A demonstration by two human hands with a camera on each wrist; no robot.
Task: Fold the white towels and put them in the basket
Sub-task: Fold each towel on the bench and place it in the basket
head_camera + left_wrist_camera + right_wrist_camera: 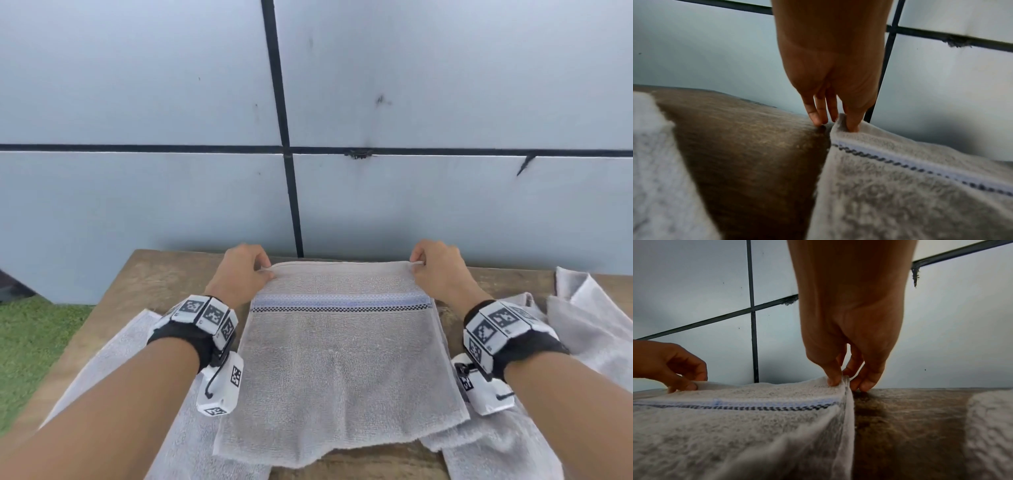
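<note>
A white towel (339, 363) with a blue stripe and a black checked line lies folded on the wooden table (150, 281). My left hand (245, 270) pinches its far left corner, and my right hand (433, 265) pinches its far right corner. In the left wrist view the thumb (854, 123) presses into the towel (900, 194) corner. The right wrist view has thumb and fingers (833, 378) gripping the towel (735, 426) edge, with the left hand (674, 368) at the other corner. No basket is in view.
More white towels lie under and beside the folded one: one at the left (116, 370), one at the right (592, 315). A tiled wall (445, 171) stands right behind the table. Grass (27, 342) shows past the table's left edge.
</note>
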